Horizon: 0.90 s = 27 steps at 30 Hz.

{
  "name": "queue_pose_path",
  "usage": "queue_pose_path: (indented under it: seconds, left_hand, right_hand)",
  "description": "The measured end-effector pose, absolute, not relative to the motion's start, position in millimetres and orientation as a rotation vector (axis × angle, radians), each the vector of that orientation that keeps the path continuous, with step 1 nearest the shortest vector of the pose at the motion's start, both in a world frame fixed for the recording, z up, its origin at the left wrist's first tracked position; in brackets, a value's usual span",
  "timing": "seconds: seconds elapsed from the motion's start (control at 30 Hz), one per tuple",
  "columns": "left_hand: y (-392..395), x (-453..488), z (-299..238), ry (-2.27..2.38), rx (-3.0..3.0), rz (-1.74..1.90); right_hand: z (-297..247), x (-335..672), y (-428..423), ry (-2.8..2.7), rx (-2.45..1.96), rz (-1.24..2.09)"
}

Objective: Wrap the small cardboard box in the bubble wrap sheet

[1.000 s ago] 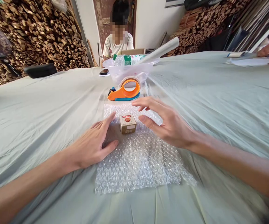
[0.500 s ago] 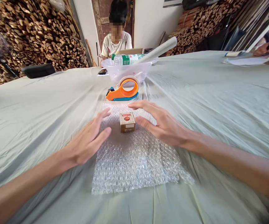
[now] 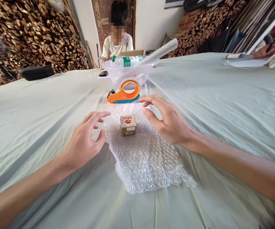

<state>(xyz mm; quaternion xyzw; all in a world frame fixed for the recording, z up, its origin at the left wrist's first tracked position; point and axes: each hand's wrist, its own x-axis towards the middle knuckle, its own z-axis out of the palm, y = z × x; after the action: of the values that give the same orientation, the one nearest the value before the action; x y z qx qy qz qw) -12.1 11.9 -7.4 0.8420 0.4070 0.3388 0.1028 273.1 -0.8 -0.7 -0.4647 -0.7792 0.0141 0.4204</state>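
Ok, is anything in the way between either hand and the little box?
Nothing visible is. The left hand is on the box's left and the right hand on its right, both apart from it. Only bubble wrap lies under the box; the tape dispenser is beyond it.

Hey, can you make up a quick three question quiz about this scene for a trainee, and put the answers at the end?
1. Multiple choice: What does the small brown-and-cream, cube-shaped cardboard box rest on?
A) A black oblong case
B) A sheet of clear plastic bubble wrap
C) A sheet of white paper

2. True or false: There is a gap between the person's bare left hand and the box.

3. Short answer: Which tool stands beyond the box, in front of the pale translucent plastic basin?

Key:
1. B
2. True
3. The orange-and-blue plastic tape dispenser
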Motion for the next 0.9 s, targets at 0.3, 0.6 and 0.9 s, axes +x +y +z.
queue_pose_path:
  seconds: [0.3, 0.6, 0.9]
  left_hand:
    - [6.7, -8.4, -1.7, 1.228, 2.398, 0.943]
    - [12.6, -8.9, -6.7, 1.169, 2.269, 0.992]
    - [11.2, -4.2, -5.7, 1.028, 1.938, 1.128]
  right_hand:
    - [0.3, 276.1, 0.7, -2.047, -1.951, -0.141]
    - [-2.7, 275.5, -2.7, -1.888, -1.54, 0.113]
    - [3.2, 266.6, -1.4, -1.473, -1.036, 0.915]
